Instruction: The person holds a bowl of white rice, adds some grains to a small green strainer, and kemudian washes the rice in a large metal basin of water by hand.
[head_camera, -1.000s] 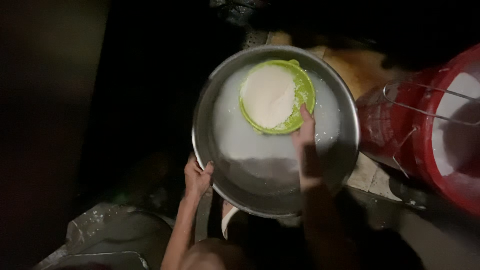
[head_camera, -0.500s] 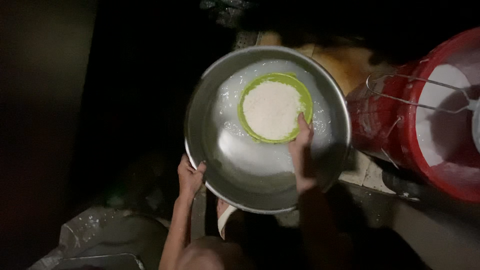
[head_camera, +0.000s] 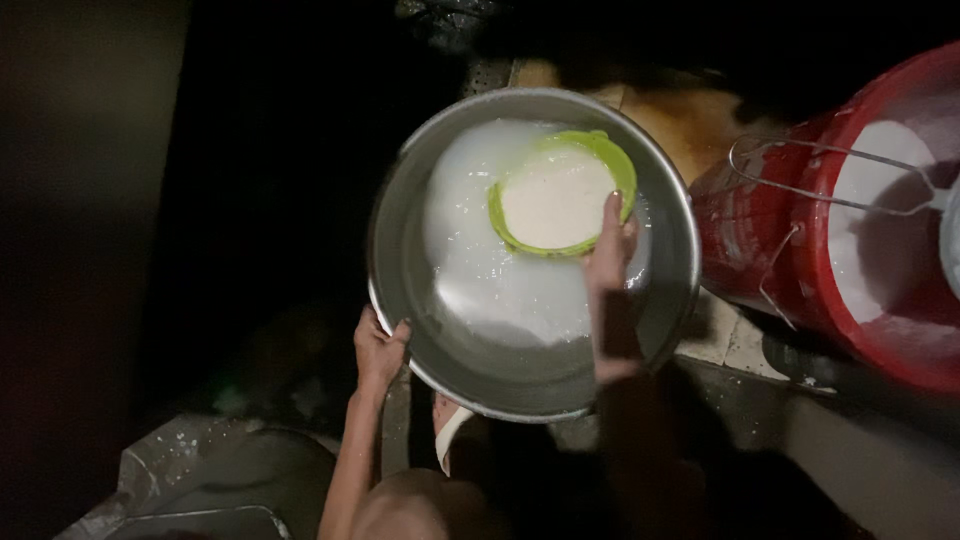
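We are gripping the basin (head_camera: 470, 370) rim with our left hand (head_camera: 380, 350) at seven o'clock, while our right hand (head_camera: 610, 250) is pinching the green strainer (head_camera: 560, 195) edge at its five o'clock

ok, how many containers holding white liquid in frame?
3: the steel basin centre, gripped by left hand; green bowl inside it, right hand on its rim; red bucket at right. Dark surroundings may hide more.

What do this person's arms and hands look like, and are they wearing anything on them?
Both forearms are bare, with no sleeves showing. The left hand and right hand wear no gloves; no rings, watch or bracelets show. The right forearm lies in deep shadow, so finer detail there is hard to tell.
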